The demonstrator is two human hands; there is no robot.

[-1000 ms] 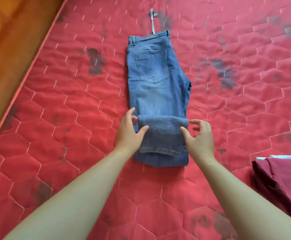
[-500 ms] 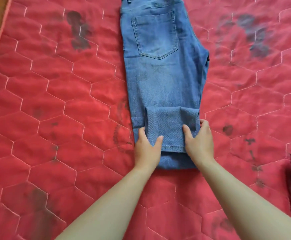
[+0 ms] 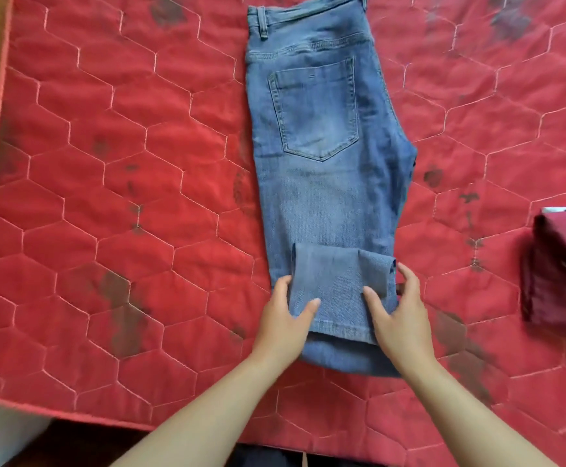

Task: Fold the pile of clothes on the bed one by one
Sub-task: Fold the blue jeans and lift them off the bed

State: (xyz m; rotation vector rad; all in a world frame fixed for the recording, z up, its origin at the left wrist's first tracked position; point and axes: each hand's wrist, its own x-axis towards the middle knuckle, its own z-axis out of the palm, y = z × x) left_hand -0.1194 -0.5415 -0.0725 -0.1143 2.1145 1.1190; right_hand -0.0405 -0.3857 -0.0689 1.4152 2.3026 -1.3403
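A: Status on the jeans (image 3: 325,197)?

B: Blue denim, flat on the red quilted mattress (image 3: 140,197), roughly mid-width. They're doubled lengthwise, one leg over the other. Waistband (image 3: 308,15) is at the mattress's far side, and one back pocket (image 3: 315,112) faces up. The leg end is turned back on itself as a short flap (image 3: 338,284) showing the paler inside weave. Its stitched hem points toward the mattress's near edge. The fold under it bulges a bit and isn't pressed flat.

A: Hands?

B: Both are on the flap, apart, one per side. Left hand (image 3: 285,325) has its thumb (image 3: 308,306) on top of the denim and its fingers wrapped round the flap's left edge, pinching it. Right hand (image 3: 399,318) mirrors that, with its thumb (image 3: 374,299) on top and fingers curled at the right edge. Bare forearms come in over the mattress's near edge, converging slightly.

A: Anything else on the mattress?

B: A folded maroon garment (image 3: 561,271) sits at its right side, well apart from the jeans, with something white just behind it that I can't identify. There are dark blotches on the quilting.
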